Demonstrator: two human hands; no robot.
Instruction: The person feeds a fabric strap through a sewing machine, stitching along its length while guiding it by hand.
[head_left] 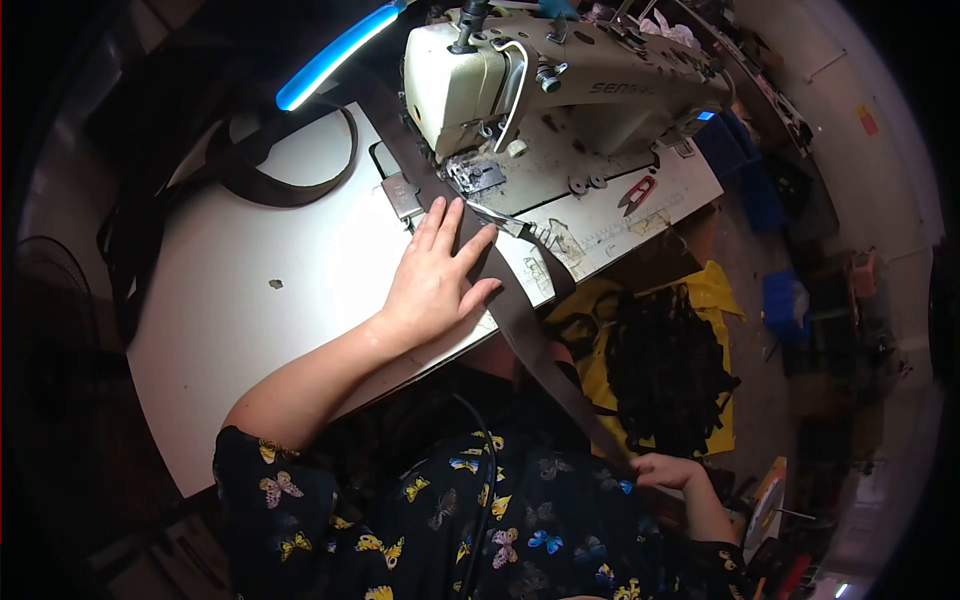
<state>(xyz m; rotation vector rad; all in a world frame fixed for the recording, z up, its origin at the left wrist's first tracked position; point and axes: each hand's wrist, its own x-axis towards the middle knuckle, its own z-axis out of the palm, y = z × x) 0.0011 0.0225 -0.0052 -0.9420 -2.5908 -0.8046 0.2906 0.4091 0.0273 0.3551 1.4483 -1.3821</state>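
A long dark strip (530, 335) runs from under the head of a sewing machine (560, 80), over the table's front edge and down to the lower right. My left hand (432, 280) lies on the strip just in front of the machine's presser foot, its fingers spread. At the lower right, my right hand (665, 472) is closed on the strip near its hanging part. A metal folder (490, 215) sits beside my left fingertips, with a narrower dark band (550, 265) passing from it over the table edge. A metal guide (402, 196) stands left of the strip.
Looped dark strip (300, 192) lies at the table's back left, near a lit lamp (335, 60). Red snips (638, 195) and bobbins (588, 183) rest right of the needle area. Below, a yellow bag (712, 290) holds a dark pile (665, 365). The white table (230, 330) spreads leftward.
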